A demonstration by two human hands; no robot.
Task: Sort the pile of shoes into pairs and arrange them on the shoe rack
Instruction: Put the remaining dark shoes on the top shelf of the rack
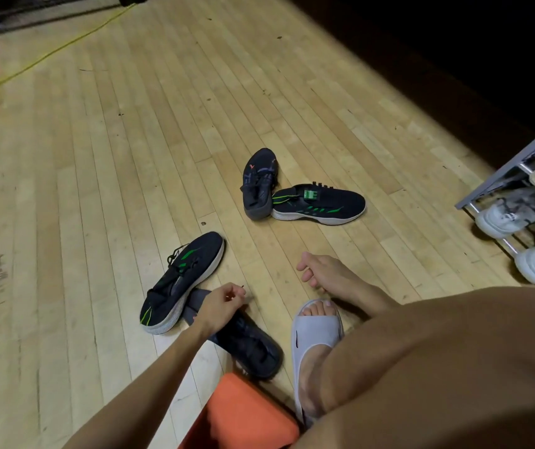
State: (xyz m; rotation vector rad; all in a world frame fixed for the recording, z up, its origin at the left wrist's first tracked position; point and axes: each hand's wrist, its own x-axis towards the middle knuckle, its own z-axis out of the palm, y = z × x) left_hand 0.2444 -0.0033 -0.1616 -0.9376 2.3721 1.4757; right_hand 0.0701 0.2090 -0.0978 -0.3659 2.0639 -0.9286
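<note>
While four dark shoes lie scattered over the pale wooden plank floor, the person's left hand is down among the nearer two, fingers curled around a thin dark lace end, pinching it above the floor. Under that wrist sits a dark grey lace-up shoe, and touching it on the left leans a black knit sneaker with green stripes and a white sole. Well apart, further out on the floor, its green-striped twin lies on its side, touching a second dark grey shoe with orange marks. The right hand hangs loose and holds nothing, just above a foot in a light grey slide sandal. At the right edge, a grey metal shoe rack holds white sneakers.
</note>
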